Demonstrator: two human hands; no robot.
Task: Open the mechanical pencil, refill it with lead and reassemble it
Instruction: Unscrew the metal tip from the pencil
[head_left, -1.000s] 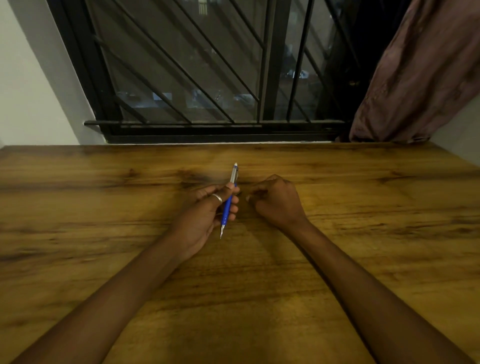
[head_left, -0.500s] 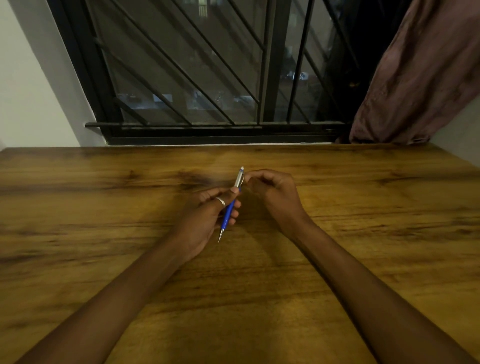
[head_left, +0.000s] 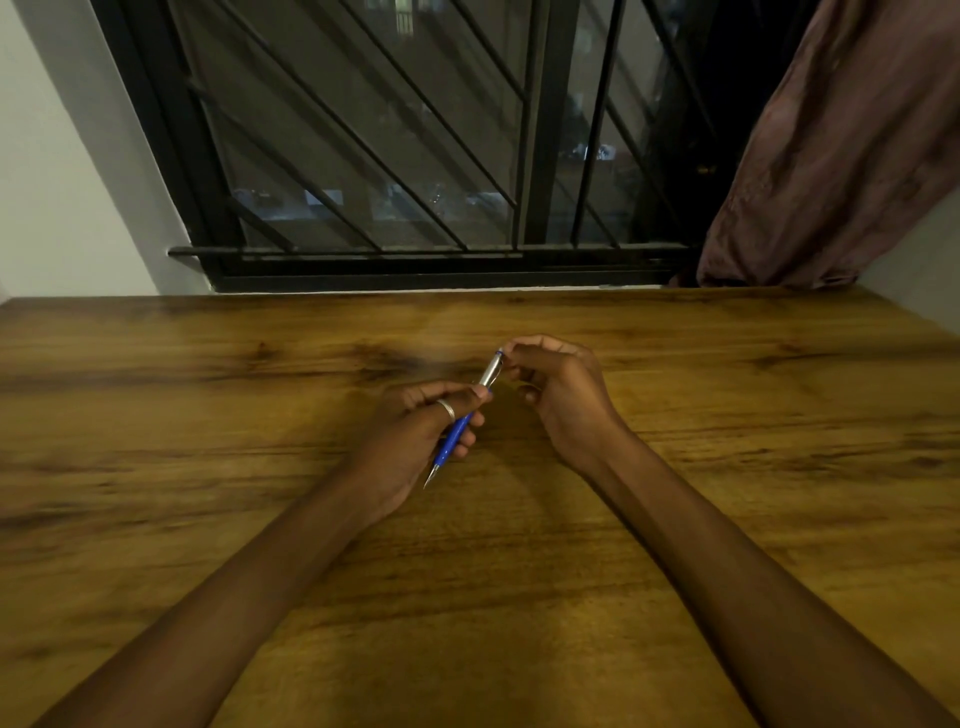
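The left hand (head_left: 415, 431) holds a blue mechanical pencil (head_left: 464, 418) just above the wooden tabletop (head_left: 208, 467), its fingers (head_left: 462, 396) curled around the blue barrel at about mid-length, with a silver ring (head_left: 447, 409) on one of them. The pencil slants, its metal tip sticking out below the left fingers toward the person and its silver upper section rising past them, up and to the right, toward the right hand (head_left: 563, 400). The right hand's thumb and forefinger (head_left: 524, 345) pinch the very top end of the pencil, at the small cap; whether the cap is already loose from the barrel cannot be told. The other right fingers are bent loosely inward, just beside the silver section and not clearly touching it. Both forearms stretch over the tabletop from the near edge, and the two hands sit close together near its middle, joined only by the pencil between them. Beyond the fingers, at the far edge of the tabletop, stands a dark window (head_left: 395, 156) with black metal bars, and to the right of it hangs a brownish curtain (head_left: 841, 156). A pale wall (head_left: 57, 182) shows to the left of the window.
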